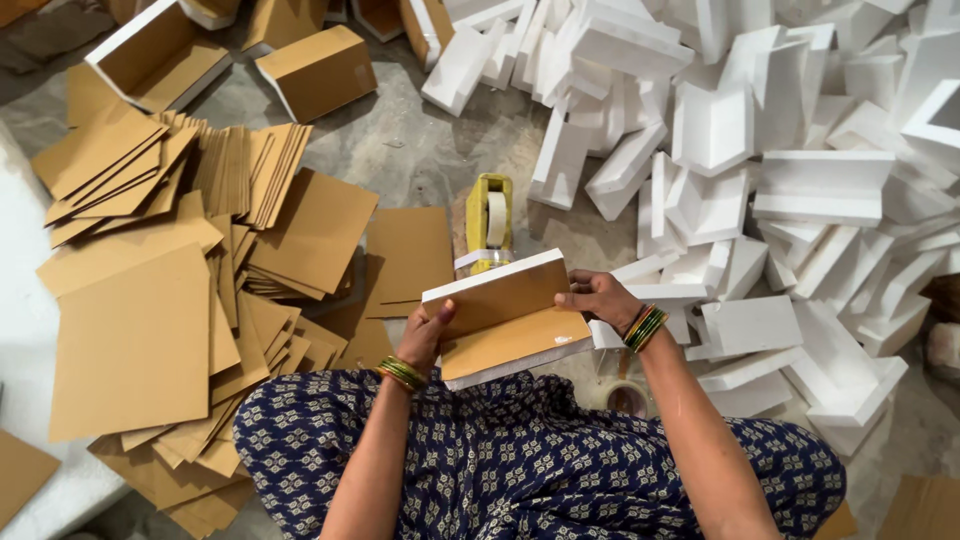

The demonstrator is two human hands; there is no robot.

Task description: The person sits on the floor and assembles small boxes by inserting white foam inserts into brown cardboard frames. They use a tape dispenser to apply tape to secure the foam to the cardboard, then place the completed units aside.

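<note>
- The person is sitting on the floor [420,150], looking down over a lap covered in dark blue patterned cloth [520,450].
- Both hands are holding one half-made box [505,315], a brown cardboard tray with white edging, just above the knees and near the middle of the scene.
- The left hand [428,335] is curling closed on the box's near-left corner, thumb lying on the brown face, fingers hidden underneath.
- The right hand [597,297] is closing over the right end, fingers bent down across the white rim; green and gold bangles are sitting on both wrists.
- The box's long axis is running left to right, tilting slightly up toward the far right, so it is spanning the gap between the two hands; neither hand is nearer, each gripping one end.
- A yellow tape dispenser [489,222] is standing just beyond the box's far edge, seemingly touching it, in line with the box's middle.
- Flat brown cardboard sheets [150,310] are lying spread and stacked on the left.
- White foam pieces [790,150] are heaping up on the right and far right.
- Finished brown boxes [318,70] are sitting at the far left.
- A roll of tape [627,396] is lying near the right forearm.
</note>
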